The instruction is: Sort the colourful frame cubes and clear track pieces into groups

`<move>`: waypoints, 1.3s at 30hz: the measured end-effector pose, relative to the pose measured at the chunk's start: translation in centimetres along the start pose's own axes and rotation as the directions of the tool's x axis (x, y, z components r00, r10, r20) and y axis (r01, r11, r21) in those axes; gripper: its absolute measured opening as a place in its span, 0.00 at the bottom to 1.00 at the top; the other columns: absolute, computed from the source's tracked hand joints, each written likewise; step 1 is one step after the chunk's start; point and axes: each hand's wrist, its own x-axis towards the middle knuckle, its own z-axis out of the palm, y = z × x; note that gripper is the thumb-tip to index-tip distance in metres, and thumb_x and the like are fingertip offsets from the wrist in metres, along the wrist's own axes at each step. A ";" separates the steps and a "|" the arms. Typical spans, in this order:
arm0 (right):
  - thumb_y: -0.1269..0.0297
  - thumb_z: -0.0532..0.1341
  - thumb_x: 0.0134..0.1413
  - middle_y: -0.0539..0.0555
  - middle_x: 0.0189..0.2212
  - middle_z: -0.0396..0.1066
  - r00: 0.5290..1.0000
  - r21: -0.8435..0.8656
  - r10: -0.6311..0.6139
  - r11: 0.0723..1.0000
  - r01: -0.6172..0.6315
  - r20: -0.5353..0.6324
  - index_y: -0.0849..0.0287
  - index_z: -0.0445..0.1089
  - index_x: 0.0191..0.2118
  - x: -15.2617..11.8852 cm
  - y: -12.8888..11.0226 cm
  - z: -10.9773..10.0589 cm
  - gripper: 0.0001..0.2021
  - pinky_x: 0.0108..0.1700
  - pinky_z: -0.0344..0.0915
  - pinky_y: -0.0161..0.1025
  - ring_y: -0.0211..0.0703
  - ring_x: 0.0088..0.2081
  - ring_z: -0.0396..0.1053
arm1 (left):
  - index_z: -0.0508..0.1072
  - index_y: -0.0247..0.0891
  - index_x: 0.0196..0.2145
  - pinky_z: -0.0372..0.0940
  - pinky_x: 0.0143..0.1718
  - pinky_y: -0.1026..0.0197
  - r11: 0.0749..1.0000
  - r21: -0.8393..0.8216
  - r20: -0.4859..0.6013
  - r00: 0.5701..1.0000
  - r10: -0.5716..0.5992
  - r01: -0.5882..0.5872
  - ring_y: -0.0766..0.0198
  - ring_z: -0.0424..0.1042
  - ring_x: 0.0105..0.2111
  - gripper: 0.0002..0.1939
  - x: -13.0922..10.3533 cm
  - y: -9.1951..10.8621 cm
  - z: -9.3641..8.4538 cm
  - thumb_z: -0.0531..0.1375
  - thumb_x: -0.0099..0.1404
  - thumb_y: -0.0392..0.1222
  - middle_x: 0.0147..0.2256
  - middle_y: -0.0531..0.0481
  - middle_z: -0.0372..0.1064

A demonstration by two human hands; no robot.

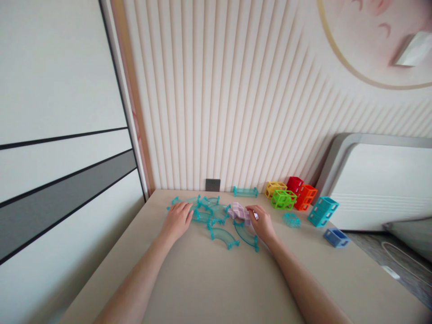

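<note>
Several translucent teal track pieces lie spread over the middle of the table, some overlapping. My left hand rests palm down on the left end of them, fingers bent and near each other; what is beneath the fingers is hidden. My right hand has its fingers curled at the right side of a light purple piece, thumb and fingertips against its edge. A curved teal piece lies just left of my right wrist.
At the table's back right stand yellow, green, red, orange and teal frame blocks, plus a blue block. One straight teal piece lies by the wall socket.
</note>
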 end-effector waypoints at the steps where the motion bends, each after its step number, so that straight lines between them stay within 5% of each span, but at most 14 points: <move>1: 0.66 0.53 0.60 0.57 0.37 0.77 1.000 0.001 -0.002 1.000 0.002 0.004 0.57 0.76 0.39 0.0 -0.1 0.0 0.13 0.47 0.68 0.43 0.47 0.41 0.73 | 0.73 0.37 0.52 0.62 0.56 0.43 1.000 -0.019 0.016 1.000 0.010 -0.009 0.48 0.70 0.51 0.18 -0.1 0.0 0.2 0.51 0.71 0.45 0.48 0.39 0.74; 7: 0.66 0.52 0.62 0.57 0.37 0.76 0.999 -0.019 -0.041 0.999 0.041 0.027 0.56 0.75 0.40 0.0 -0.5 0.0 0.13 0.47 0.68 0.43 0.47 0.41 0.73 | 0.63 0.42 0.61 0.48 0.67 0.43 0.972 -0.176 0.105 0.979 0.173 -0.153 0.54 0.60 0.63 0.24 -0.6 2.4 0.4 0.53 0.72 0.51 0.59 0.43 0.67; 16: 0.65 0.53 0.63 0.57 0.37 0.77 0.997 -0.007 -0.051 0.999 0.052 0.061 0.56 0.75 0.40 0.0 -1.3 -0.3 0.13 0.48 0.68 0.42 0.47 0.41 0.73 | 0.55 0.44 0.66 0.49 0.66 0.42 0.923 -0.267 0.223 0.914 0.338 -0.277 0.54 0.61 0.63 0.29 -0.9 5.6 0.3 0.54 0.71 0.51 0.60 0.44 0.66; 25: 0.66 0.53 0.61 0.56 0.37 0.78 0.997 -0.009 -0.024 1.000 0.024 0.073 0.56 0.76 0.40 0.0 -0.9 -0.1 0.13 0.47 0.69 0.41 0.46 0.41 0.75 | 0.65 0.46 0.61 0.58 0.62 0.48 0.937 -0.256 0.207 0.933 0.294 -0.238 0.56 0.69 0.53 0.21 -0.9 5.4 0.8 0.50 0.72 0.40 0.52 0.46 0.71; 39: 0.65 0.52 0.61 0.57 0.38 0.77 0.993 -0.012 -0.018 1.000 0.020 0.114 0.57 0.76 0.41 0.0 -0.1 0.3 0.14 0.48 0.68 0.43 0.47 0.42 0.74 | 0.72 0.46 0.51 0.62 0.58 0.52 0.972 -0.180 0.245 0.951 0.190 -0.148 0.56 0.68 0.55 0.21 -0.8 3.9 0.9 0.51 0.67 0.28 0.52 0.47 0.69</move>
